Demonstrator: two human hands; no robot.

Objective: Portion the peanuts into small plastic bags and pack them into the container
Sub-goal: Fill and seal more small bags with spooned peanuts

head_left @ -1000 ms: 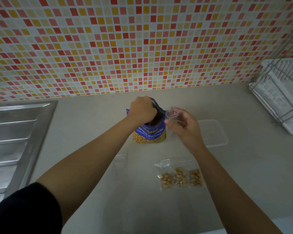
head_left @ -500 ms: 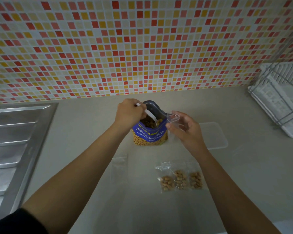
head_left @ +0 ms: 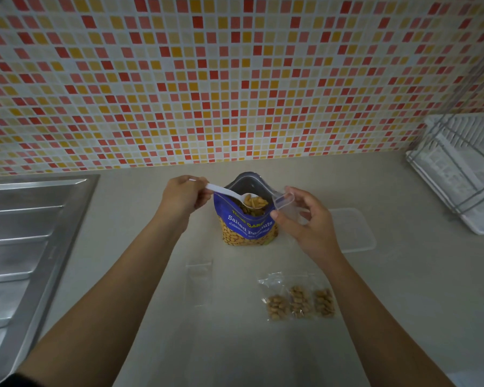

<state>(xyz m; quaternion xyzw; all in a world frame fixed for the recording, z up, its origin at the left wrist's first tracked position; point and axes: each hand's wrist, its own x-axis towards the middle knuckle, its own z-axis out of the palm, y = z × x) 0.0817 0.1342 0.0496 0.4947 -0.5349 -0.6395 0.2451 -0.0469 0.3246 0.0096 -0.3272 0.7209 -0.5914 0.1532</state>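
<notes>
Both hands gripping, left hand (head_left: 183,195) has lifted loaded spoon (head_left: 236,196) from pouch (head_left: 246,224), right hand (head_left: 309,219) holds small bag (head_left: 287,203)

A pale beige countertop (head_left: 403,289) is carrying everything, with a steel sink drainboard (head_left: 25,247) adjoining its left edge and a white dish rack (head_left: 464,174) sitting at its far right. A blue pouch of salted peanuts (head_left: 246,227) is standing upright near the middle, and a clear lidded container (head_left: 352,230) is lying to its right. Nearer the front, three filled small bags (head_left: 299,300) are lying side by side, touching, while an empty clear bag (head_left: 199,280) is lying flat to their left.
</notes>
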